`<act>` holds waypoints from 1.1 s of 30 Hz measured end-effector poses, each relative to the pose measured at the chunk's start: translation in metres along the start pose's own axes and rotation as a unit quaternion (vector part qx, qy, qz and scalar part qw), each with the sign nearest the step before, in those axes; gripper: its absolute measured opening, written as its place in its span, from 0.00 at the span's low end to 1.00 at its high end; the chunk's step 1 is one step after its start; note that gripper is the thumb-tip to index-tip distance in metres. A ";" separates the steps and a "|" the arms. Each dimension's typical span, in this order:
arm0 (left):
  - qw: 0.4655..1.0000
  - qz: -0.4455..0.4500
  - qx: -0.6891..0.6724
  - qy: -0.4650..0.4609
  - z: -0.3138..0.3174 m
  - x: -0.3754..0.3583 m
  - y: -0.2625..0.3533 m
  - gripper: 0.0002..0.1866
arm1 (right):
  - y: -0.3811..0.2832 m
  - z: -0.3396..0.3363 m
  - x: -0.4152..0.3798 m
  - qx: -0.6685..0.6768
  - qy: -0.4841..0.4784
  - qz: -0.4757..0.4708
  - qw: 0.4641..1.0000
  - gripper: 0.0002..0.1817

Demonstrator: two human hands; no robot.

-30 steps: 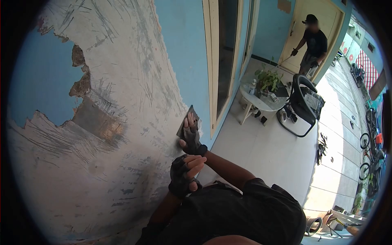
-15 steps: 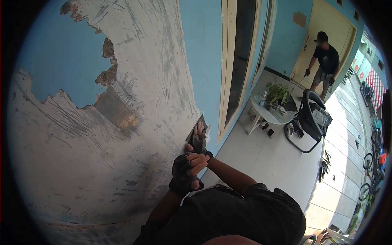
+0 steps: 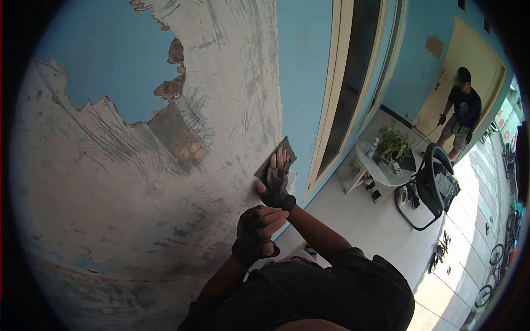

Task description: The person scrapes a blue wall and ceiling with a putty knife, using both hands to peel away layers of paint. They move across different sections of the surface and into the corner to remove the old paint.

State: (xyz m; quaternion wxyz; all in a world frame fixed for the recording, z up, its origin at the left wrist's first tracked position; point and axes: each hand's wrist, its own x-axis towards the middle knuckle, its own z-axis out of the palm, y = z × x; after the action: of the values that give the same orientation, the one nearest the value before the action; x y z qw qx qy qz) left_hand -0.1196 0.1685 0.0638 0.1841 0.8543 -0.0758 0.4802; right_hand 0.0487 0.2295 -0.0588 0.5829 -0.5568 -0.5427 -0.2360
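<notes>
My right hand (image 3: pixel 276 179), in a dark fingerless glove, lies with its fingers flat over a dark grey sheet of sandpaper (image 3: pixel 267 164). The sheet is pressed to the wall (image 3: pixel 232 121) where scraped, pale plaster borders blue paint. Just below the right wrist is my left hand (image 3: pixel 257 233), gloved alike. Its fingers curl toward the palm, close to the wall, with no object showing in them.
A window frame (image 3: pixel 330 99) runs along the wall to the right. Beyond are a small table (image 3: pixel 381 172) bearing a potted plant (image 3: pixel 395 143), a black chair (image 3: pixel 436 193), and shoes on the floor. Another person (image 3: pixel 462 110) stands by the door (image 3: pixel 479 71) holding a thin stick-like tool.
The view has swung, so the wall and porch appear farther right. My right hand and the sandpaper have shifted slightly along the plaster edge. My left hand stays curled beside the right wrist.
</notes>
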 end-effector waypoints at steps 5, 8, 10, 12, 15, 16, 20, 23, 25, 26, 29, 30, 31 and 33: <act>0.997 -0.035 0.059 0.030 0.007 -0.003 0.008 0.28 | 0.011 -0.018 -0.066 0.013 -0.128 -0.005 0.992 0.50; 0.992 -0.046 0.104 0.062 0.019 0.000 0.013 0.27 | 0.019 -0.026 -0.067 0.023 -0.181 -0.029 0.983 0.51; 0.985 -0.083 0.127 0.088 0.034 0.004 0.018 0.30 | 0.027 -0.028 -0.064 0.011 -0.179 -0.050 0.983 0.50; 0.974 -0.128 0.153 0.108 0.047 0.006 0.029 0.33 | 0.029 -0.028 -0.062 0.024 -0.183 -0.051 0.981 0.48; 0.964 -0.154 0.182 0.120 0.057 0.006 0.044 0.31 | 0.027 -0.023 -0.064 0.040 -0.176 -0.043 0.983 0.47; 0.956 -0.168 0.205 0.123 0.060 0.004 0.049 0.29 | 0.029 -0.021 -0.064 0.038 -0.170 -0.039 0.984 0.47; 0.910 -0.217 0.316 0.156 0.077 -0.005 0.079 0.26 | 0.027 -0.022 -0.065 0.062 -0.193 -0.018 0.979 0.49; 0.885 -0.242 0.360 0.168 0.087 -0.006 0.105 0.25 | 0.025 -0.025 -0.052 0.085 -0.197 -0.027 0.976 0.50; 0.877 -0.243 0.372 0.183 0.088 -0.008 0.116 0.25 | 0.022 -0.026 -0.027 0.078 -0.176 -0.026 0.981 0.51; 0.875 -0.239 0.372 0.196 0.089 -0.010 0.121 0.25 | 0.025 -0.026 -0.008 0.077 -0.161 -0.038 0.983 0.51; 0.858 -0.240 0.406 0.203 0.083 -0.011 0.135 0.25 | 0.018 -0.040 0.065 0.058 -0.125 -0.069 0.988 0.50; 0.855 -0.242 0.410 0.208 0.081 -0.011 0.138 0.25 | 0.014 -0.045 0.083 0.052 -0.122 -0.082 0.988 0.50; 0.856 -0.234 0.410 0.210 0.079 -0.011 0.141 0.25 | 0.010 -0.050 0.095 0.056 -0.121 -0.092 0.987 0.50; 0.855 -0.226 0.413 0.217 0.074 -0.011 0.149 0.25 | 0.010 -0.053 0.103 0.063 -0.121 -0.108 0.985 0.50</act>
State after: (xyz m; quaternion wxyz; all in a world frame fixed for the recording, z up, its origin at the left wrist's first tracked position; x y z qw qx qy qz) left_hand -0.1124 0.0024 0.0552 -0.0706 0.7192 0.3665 0.5860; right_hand 0.1080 0.2177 0.0408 0.5185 -0.4815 -0.6796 -0.1937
